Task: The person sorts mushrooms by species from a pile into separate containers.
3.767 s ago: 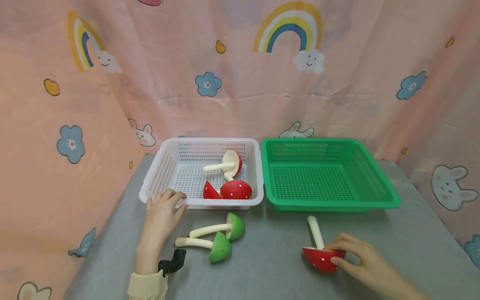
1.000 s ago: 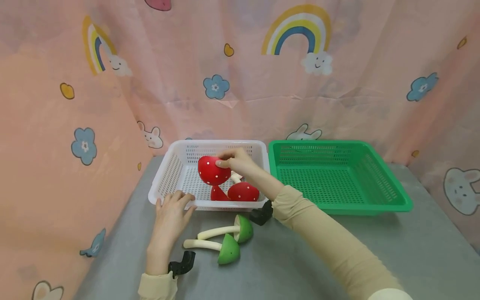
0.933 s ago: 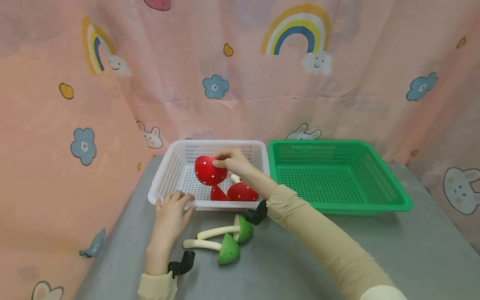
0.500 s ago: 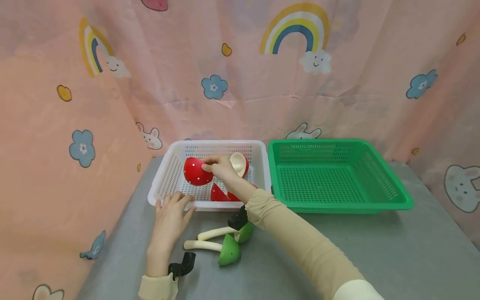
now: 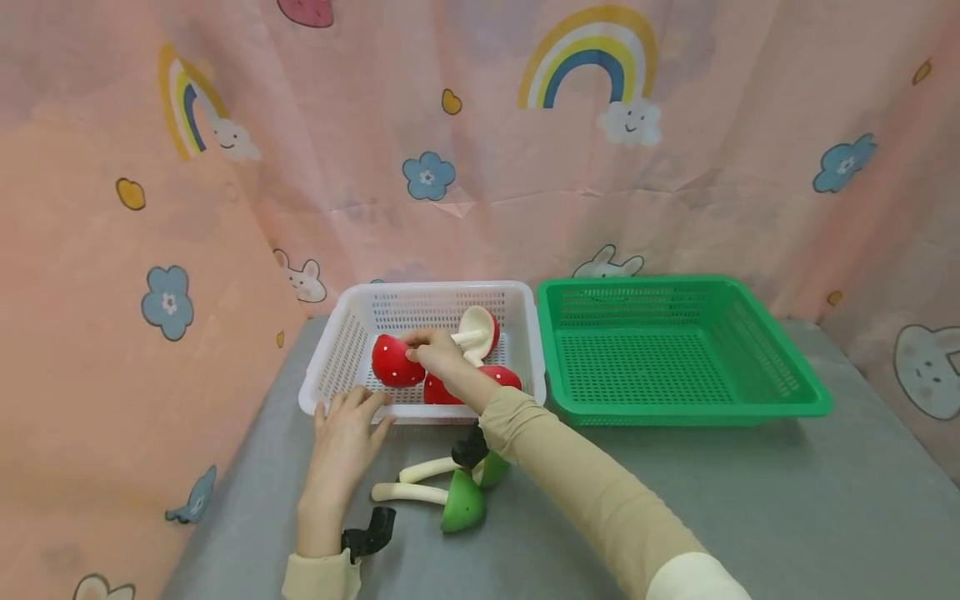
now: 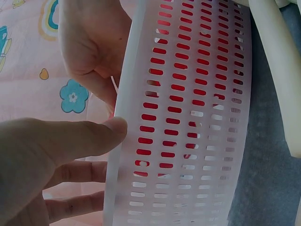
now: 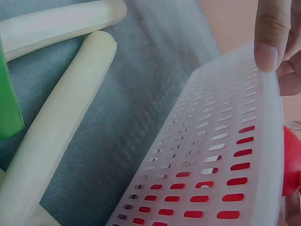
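Note:
My right hand reaches into the white basket and holds a toy mushroom by its white-dotted red cap, low in the left half; the stem is hidden. My left hand grips the front rim, its thumb outside and the other fingers over the inner side in the left wrist view. Beside the held mushroom are more red mushrooms: one shows its cream underside, another its dotted cap partly behind my right wrist. Through the basket's slots, red shows in both wrist views.
Two green-capped mushrooms lie on the grey table in front of the white basket: a nearer one and a farther one partly under my right wrist camera. A green basket stands close on the right. A pink patterned curtain hangs behind.
My right hand took the red mushroom from the table at the right, carried it left over the white basket, and has lowered it inside. My left hand stays on the rim.

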Demonstrator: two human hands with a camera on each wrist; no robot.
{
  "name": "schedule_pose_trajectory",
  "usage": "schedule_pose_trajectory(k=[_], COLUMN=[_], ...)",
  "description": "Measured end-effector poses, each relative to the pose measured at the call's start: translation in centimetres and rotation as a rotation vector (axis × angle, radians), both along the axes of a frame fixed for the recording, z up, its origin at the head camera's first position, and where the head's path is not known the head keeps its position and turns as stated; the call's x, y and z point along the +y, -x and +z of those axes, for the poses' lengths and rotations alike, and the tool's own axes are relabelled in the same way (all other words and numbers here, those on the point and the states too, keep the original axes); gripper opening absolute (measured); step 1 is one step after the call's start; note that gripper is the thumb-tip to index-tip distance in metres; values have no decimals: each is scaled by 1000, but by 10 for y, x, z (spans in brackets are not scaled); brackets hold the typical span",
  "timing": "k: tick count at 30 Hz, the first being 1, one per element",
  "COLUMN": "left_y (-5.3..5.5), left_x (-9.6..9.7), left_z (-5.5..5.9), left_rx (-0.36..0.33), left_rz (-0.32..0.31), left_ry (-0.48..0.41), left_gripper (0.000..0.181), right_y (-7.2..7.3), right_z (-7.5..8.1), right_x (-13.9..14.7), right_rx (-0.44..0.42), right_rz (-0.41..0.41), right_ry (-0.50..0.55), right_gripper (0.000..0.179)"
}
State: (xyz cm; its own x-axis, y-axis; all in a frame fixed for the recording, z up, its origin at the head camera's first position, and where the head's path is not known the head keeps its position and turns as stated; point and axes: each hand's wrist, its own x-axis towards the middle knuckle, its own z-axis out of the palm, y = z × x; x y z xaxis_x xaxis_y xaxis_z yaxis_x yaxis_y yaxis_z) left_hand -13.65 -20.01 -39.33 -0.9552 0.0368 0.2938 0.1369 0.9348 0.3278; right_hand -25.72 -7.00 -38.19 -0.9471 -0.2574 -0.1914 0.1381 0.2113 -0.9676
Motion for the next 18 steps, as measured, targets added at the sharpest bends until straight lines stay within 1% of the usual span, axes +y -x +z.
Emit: schedule_pose_trajectory(k=[6,9,12,15,18], left_y=[0,0,0,0,0], left_x=[0,0,0,0,0], left_z=[0,0,0,0,0], left_rx=[-16,-5,3,8,8], left_rz=[8,7,4,1,1], left_ry=[-10,-4,2,6,11], left_gripper=[26,26,25,25,23], right_y=[1,1,-1,-4,-8], right_z=[-2,-2,-3,-1,4], right_x=[1,3,7,11,15], right_rx=[24,42,38,16,23], right_rz=[34,64,87,90,76], right_ry=[28,47,73,110,122], right_gripper=[30,32,33,33,33])
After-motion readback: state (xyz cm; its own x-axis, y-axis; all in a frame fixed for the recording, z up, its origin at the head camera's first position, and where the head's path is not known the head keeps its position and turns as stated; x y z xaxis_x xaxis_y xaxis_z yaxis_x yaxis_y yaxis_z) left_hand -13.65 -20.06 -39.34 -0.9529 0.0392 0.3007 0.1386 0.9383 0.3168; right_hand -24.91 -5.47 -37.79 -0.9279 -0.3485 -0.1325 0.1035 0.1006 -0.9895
